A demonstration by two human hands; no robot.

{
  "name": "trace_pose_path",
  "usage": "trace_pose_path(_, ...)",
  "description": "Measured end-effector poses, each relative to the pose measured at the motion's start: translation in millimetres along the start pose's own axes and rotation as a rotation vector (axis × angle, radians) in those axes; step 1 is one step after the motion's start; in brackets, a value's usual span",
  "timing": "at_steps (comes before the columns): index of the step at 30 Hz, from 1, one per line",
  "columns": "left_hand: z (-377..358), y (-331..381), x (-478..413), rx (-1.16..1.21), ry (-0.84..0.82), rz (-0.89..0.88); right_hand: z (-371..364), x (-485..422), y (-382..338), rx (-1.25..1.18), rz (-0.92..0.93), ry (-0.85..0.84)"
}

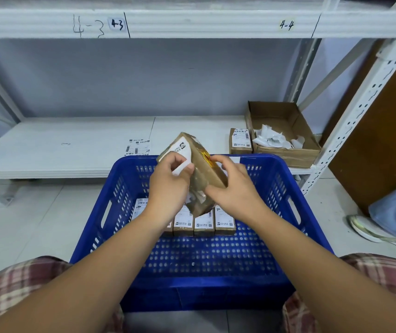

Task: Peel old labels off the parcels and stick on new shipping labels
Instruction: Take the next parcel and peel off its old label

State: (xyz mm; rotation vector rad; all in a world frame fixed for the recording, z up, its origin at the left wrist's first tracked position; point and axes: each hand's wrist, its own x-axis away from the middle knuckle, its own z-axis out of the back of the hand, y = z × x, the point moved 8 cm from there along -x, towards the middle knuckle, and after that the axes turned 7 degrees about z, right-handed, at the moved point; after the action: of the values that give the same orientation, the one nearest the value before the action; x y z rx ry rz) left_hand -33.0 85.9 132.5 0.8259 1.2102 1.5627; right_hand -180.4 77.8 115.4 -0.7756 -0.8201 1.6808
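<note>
**Desk:** Plaid-clad knees (16, 292) are framing the deep-blue perforated plastic crate (204, 296). Above it, your right hand (235, 188) is curling round the brown taped cardboard parcel (204, 170) and holding it tilted in the air. Your left hand (168, 188) is pinching the lower edge of its white printed label (180, 150).

**Spotter:** You are risking a tear. Glossy tape is wrapping that box, and a sharp pull could be leaving shreds behind. A loosening right grip could be dropping the parcel onto the row of small labelled boxes (204, 223) in the crate.

**Desk:** Your left fingers are hiding how much of the label is lifting.

**Spotter:** Your left forearm is covering the row's left end too. Print on the loose white label sheet (139, 147), which is lying on the white metal shelf (59, 140), is showing too small to read.
</note>
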Motion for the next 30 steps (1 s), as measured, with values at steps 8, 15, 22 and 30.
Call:
trace_pose_path(8,-14.1,12.0,18.1,-0.231,-0.088,-0.182,-5.9,-2.4,1.1,-0.127,-0.017,-0.045)
trace_pose_path(15,-8.9,10.0,13.8,-0.13,-0.095,-0.081,-5.0,-2.5,-1.9,-0.22,-0.011,-0.042)
trace_pose_path(22,-5.3,10.1,13.1,-0.138,-0.044,-0.069,-6.8,0.0,-8.4,-0.216,-0.006,0.004)
trace_pose_path(30,-6.3,10.2,8.6,-0.089,-0.022,-0.026,-2.2,-3.5,-9.5,-0.267,-0.038,0.038)
